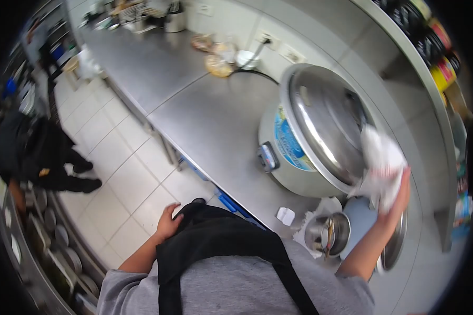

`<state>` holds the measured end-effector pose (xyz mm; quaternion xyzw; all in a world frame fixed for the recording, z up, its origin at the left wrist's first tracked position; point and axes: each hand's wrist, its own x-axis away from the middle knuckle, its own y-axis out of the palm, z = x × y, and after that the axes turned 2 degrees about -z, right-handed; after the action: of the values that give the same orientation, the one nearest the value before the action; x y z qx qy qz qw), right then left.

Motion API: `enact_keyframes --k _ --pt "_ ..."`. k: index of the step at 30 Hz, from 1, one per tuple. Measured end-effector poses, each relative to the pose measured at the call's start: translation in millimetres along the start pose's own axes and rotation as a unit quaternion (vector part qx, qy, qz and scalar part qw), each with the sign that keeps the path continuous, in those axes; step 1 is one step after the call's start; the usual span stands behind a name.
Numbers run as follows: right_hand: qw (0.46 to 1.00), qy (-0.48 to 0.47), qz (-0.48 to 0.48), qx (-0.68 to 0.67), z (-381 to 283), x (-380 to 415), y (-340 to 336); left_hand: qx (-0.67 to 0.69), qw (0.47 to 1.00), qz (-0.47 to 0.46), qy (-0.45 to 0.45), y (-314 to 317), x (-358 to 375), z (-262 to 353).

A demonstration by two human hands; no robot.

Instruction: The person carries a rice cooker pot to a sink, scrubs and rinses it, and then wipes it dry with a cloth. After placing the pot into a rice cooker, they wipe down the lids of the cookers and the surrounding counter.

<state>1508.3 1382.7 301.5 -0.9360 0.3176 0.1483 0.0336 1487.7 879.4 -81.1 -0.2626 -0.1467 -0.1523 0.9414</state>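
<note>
My right hand [397,202] grips a crumpled white cloth [379,157] at the right edge of a large rice cooker [270,131]. The cloth, blurred by motion, overlaps the rim of the shiny metal lid [320,115], which sits on the cooker. A blue label and a small control box are on the cooker's front. My left hand [168,223] hangs at my side by the black apron [215,226], holding nothing, its thumb apart from the fingers.
A steel counter [194,105] bears bagged food [218,63], a white bowl [247,59] and a metal pot [337,231] with a utensil in it. A shelf [431,79] overhangs the right side. At far left a person in black [31,147] stands beside stacked plates [71,260].
</note>
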Motion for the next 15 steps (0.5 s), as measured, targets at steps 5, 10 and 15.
enact_keyframes --k 5,10,15 --pt "0.945 0.319 -0.051 -0.057 65 103 30 0.24 0.952 -0.109 -0.158 -1 80 -113" --pt "0.958 0.092 -0.192 0.192 148 166 100 0.025 0.972 -0.12 -0.202 -39 65 -219" --pt "0.751 -0.115 -0.395 0.516 244 184 180 -0.21 0.944 -0.173 -0.189 -96 59 -265"
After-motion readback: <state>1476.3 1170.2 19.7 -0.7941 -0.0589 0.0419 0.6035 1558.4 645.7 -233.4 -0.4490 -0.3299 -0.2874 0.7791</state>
